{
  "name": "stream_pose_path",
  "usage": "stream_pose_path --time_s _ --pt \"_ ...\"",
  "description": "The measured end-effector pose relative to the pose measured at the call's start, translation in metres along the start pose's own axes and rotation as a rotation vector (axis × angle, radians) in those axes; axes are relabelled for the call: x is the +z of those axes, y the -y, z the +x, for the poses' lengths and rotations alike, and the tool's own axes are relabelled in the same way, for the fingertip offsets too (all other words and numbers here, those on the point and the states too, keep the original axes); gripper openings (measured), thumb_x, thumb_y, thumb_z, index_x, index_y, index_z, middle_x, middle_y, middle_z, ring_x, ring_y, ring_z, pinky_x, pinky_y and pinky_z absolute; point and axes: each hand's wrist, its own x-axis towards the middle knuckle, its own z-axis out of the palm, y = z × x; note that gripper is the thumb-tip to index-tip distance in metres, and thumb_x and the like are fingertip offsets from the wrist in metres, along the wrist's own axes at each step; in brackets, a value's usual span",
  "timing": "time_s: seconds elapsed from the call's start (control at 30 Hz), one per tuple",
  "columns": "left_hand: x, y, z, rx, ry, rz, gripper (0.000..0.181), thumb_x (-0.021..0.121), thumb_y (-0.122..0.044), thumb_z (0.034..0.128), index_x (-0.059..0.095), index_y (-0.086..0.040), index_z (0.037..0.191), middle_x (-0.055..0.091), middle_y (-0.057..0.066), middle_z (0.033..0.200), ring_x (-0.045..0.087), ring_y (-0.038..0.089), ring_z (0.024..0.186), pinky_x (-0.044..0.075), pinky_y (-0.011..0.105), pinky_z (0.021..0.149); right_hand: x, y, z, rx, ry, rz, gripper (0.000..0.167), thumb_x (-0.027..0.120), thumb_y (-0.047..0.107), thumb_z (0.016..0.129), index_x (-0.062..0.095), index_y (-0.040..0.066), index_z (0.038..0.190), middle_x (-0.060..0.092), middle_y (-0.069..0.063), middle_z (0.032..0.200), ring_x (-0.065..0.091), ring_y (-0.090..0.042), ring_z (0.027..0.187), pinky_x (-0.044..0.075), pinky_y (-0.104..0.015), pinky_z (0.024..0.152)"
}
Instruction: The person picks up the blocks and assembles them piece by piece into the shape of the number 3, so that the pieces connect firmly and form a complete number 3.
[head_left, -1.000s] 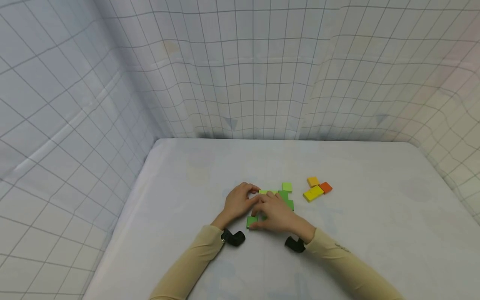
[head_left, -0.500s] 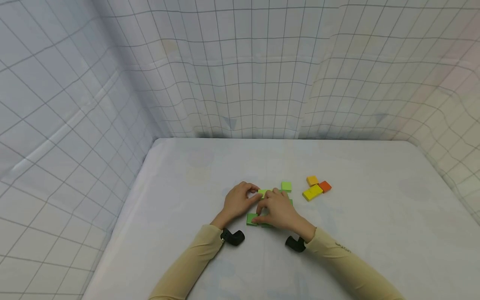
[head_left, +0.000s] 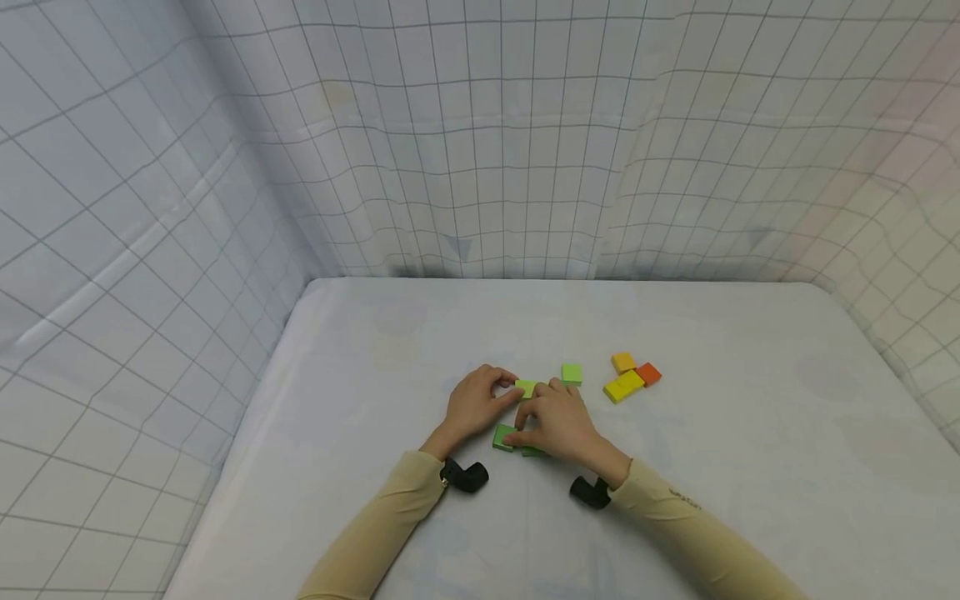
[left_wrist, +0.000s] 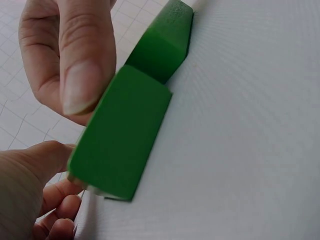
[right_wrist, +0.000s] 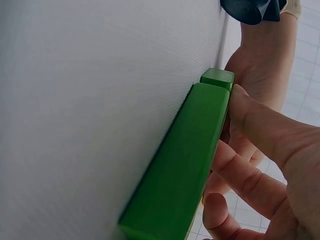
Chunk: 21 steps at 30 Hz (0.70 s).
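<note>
In the head view my left hand [head_left: 474,404] has its thumb and index finger at the left end of a light green block [head_left: 528,389], holding it there. My right hand [head_left: 558,421] is bent over several green blocks. Its thumb lies on a small, slightly turned green block [head_left: 505,437], and the index finger curls down at that block's far side. A longer green block [right_wrist: 175,165] lies end to end with it in the right wrist view. The small block [left_wrist: 122,135] fills the middle of the left wrist view under the right thumb. My right hand hides other green pieces.
A separate light green block [head_left: 572,374] lies behind the right hand. Farther right sit a yellow block [head_left: 624,386], an orange-yellow block [head_left: 623,362] and a red-orange block [head_left: 648,374], grouped together. Grid-patterned curtains [head_left: 480,167] stand around the white table [head_left: 750,417].
The right thumb has shifted from the small green block's near edge onto its top. That block has moved slightly away and turned a little. My left hand has hardly moved.
</note>
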Motion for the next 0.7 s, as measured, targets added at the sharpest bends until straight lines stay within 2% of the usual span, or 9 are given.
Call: stream_pose_path --time_s 0.2,0.7 --pt "0.0004 0.0004 -0.0004 -0.001 -0.002 0.001 0.027 0.065 -0.038 0.0892 0.069 -0.015 0.105 0.060 -0.004 0.091 0.049 0.008 0.069 0.040 0.026 0.062 -0.0004 0.0015 -0.0018 0.025 0.004 0.013 0.024 0.076 0.052 0.072 0.068 0.030 0.068 0.050 0.004 0.076 0.036 -0.015 0.071 0.029 -0.034 0.065" --pt "0.0012 0.0005 0.0002 -0.018 0.010 0.010 0.029 0.064 -0.041 0.0892 0.069 -0.017 0.105 0.059 -0.005 0.091 0.048 0.007 0.068 0.040 0.025 0.061 0.0011 -0.0006 -0.0036 0.024 -0.026 0.040 0.024 0.078 0.051 0.071 0.067 0.030 0.066 0.049 0.005 0.076 0.037 -0.014 0.072 0.028 -0.034 0.065"
